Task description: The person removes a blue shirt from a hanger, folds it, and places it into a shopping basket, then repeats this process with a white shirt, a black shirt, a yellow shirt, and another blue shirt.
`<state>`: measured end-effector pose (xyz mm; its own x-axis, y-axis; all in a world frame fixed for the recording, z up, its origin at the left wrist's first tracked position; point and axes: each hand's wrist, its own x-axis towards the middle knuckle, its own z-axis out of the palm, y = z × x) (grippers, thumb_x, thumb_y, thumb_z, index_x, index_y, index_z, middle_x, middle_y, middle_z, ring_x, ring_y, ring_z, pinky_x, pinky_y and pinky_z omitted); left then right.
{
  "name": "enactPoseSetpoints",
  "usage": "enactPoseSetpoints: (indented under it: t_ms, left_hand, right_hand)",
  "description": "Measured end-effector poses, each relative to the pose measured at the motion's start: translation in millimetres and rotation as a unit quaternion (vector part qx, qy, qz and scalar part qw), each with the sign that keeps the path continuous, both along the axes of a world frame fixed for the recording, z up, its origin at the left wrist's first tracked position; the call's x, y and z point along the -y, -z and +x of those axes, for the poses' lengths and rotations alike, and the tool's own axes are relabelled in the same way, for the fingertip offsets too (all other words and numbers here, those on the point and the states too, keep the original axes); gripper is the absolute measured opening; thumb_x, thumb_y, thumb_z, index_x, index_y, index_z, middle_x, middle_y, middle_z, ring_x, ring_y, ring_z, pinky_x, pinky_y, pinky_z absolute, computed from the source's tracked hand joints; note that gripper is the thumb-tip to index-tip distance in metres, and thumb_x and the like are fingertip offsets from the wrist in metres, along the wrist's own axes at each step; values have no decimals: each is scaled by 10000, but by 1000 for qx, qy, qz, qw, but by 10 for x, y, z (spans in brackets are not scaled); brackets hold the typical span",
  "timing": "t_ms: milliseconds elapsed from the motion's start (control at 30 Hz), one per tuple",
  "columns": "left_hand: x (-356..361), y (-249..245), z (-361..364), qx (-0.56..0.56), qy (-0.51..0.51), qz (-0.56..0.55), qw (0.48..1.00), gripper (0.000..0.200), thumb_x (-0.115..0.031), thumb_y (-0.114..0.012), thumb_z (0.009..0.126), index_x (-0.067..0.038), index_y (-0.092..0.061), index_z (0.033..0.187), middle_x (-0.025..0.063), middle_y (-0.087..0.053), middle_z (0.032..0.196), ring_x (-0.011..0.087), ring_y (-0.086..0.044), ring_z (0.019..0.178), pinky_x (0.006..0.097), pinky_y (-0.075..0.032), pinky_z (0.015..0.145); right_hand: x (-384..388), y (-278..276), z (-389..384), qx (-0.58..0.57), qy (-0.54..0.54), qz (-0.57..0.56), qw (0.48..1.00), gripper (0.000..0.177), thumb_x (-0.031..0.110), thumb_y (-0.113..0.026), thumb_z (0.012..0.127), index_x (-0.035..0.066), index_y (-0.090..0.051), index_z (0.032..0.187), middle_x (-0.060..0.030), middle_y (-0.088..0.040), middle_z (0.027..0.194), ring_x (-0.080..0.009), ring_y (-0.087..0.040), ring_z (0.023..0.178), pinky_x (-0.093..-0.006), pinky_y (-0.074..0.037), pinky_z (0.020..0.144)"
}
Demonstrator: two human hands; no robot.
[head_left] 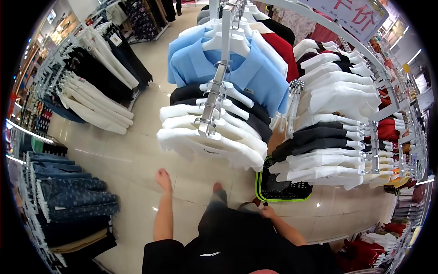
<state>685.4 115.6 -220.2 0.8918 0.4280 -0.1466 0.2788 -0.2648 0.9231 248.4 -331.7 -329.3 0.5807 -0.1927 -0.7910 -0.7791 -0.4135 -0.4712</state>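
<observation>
My left hand (pixel 163 179) hangs over the tiled floor with its fingers curled in and nothing visible in it. At my right side, close to my hip, my right hand (pixel 268 212) is closed; a small dark piece shows at its fingers, and I cannot tell what it is. Just beyond that hand stands a black shopping basket (pixel 284 195) with a bright green rim, low beside the clothes rack. Ahead of me, white T-shirts (pixel 212 146) hang at the near end of a metal rail (pixel 214 98), with black tops (pixel 260 119) and light blue tops (pixel 264 75) behind them.
To the right, a second row of white shirts (pixel 340 96) and black shirts (pixel 315 137) hangs on white hangers. Racks of trousers (pixel 93 102) and denim (pixel 77 196) line the left. A sale sign (pixel 353 16) stands at the upper right. Tiled floor (pixel 132 160) runs between the racks.
</observation>
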Motion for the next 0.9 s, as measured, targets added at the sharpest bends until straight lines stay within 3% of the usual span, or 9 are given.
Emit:
enactPoseSetpoints:
  t_ms: [100,167,267,400,500,600,733,833,900]
  left_hand:
    - [316,-1193,990,173,37,-12,984,264,-203,-556,1034,-53,-534,818,-13,-479,654,90,-437,599,270,-350,530]
    - [645,-2051,1360,230,110,-54,965,144,-155,-565,1023,-36,-587,944,-7,-521,769,81,-465,676,246,-378,584]
    - [1119,-2877,1797,335,233,-18,913,121,-122,-570,1025,-51,-627,1104,-46,-527,864,43,-457,721,195,-372,601]
    - [-86,-2617,2190,336,206,-31,918,117,-108,-575,1019,-61,-630,1112,-53,-528,855,28,-448,712,181,-356,596]
    - [-1869,-2345,2820,339,194,-37,920,121,-108,-576,1019,-61,-631,1116,-58,-523,845,23,-443,703,178,-350,592]
    - [-3810,-2074,3533,342,180,-51,921,123,-111,-576,1020,-60,-632,1116,-59,-520,839,23,-440,697,181,-348,588]
    - [-5751,-1834,4251,341,156,-65,925,122,-112,-576,1020,-57,-632,1114,-57,-517,838,25,-440,697,184,-346,585]
    - [-6031,-1870,4323,341,136,-71,927,121,-107,-575,1020,-57,-631,1115,-64,-511,833,17,-437,703,179,-340,588]
    - [-5377,-2020,4045,344,128,-79,927,123,-107,-580,1015,-58,-630,1116,-48,-524,838,34,-448,701,188,-352,593]
  right_hand:
    - [-49,-462,-313,-89,148,-19,985,238,221,-639,785,3,-692,863,-93,-678,736,-207,-637,651,-362,-522,628]
    - [-103,-640,-433,-55,37,-12,998,243,217,-648,790,-10,-692,864,-100,-683,750,-207,-641,679,-362,-520,636]
    - [-195,-337,-578,16,58,-67,996,226,190,-661,806,-25,-699,865,-104,-692,764,-205,-652,715,-359,-524,650]
    - [-1070,-68,-259,42,100,-99,989,176,138,-675,827,-32,-707,862,-101,-696,766,-204,-659,711,-361,-532,652]
    - [-2588,171,432,25,146,-92,985,163,122,-673,830,-27,-717,881,-103,-703,769,-201,-667,701,-362,-540,649]
    - [-4413,-151,1487,-20,267,-64,961,159,109,-670,830,-29,-721,890,-108,-708,770,-197,-670,692,-352,-541,643]
    - [-6095,-191,2390,-14,270,-76,960,158,101,-668,828,-33,-722,890,-109,-713,771,-199,-677,698,-347,-545,645]
    - [-6146,-335,2561,-22,236,-94,967,153,94,-661,825,-34,-721,884,-110,-711,764,-198,-677,695,-343,-545,646]
    - [-5314,-582,2333,-38,200,-102,974,151,91,-650,817,-33,-720,870,-117,-707,754,-197,-677,692,-341,-550,655]
